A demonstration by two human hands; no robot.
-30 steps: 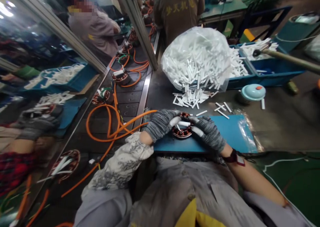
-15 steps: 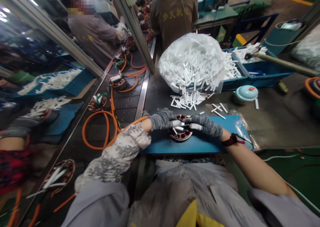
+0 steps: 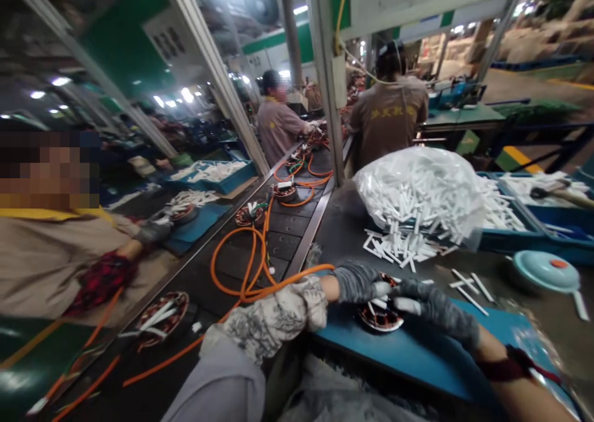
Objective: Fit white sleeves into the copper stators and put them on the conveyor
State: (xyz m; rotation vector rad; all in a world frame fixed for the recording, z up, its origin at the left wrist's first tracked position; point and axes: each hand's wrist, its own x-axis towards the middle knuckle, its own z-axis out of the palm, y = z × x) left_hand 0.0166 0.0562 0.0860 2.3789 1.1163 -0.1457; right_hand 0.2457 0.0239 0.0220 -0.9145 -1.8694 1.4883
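A motor stator [image 3: 381,322] with copper windings and a white lower rim lies on the blue mat [image 3: 431,354] before me. White pieces show inside its ring. My left hand [image 3: 362,284], in a grey glove with pale fingertips, reaches over the stator's left side with its fingers bent together. From the right, my right hand [image 3: 431,307], gloved alike, closes its fingers over the opposite side. The fingertips of both hands nearly meet above the ring. Whatever they pinch is too small and too covered to make out.
Behind the mat, a clear plastic bag [image 3: 417,190] spills short white tubes [image 3: 403,249]. Blue bins [image 3: 505,224] and a light-blue lidded bowl [image 3: 547,271] stand rightward. On the left, a conveyor [image 3: 288,224] carries stators and orange cable [image 3: 253,292]. Co-workers are beyond it and ahead.
The view has swung up and left, so the bench appears lower and further right. Both hands stay at the stator, with only slight finger movement.
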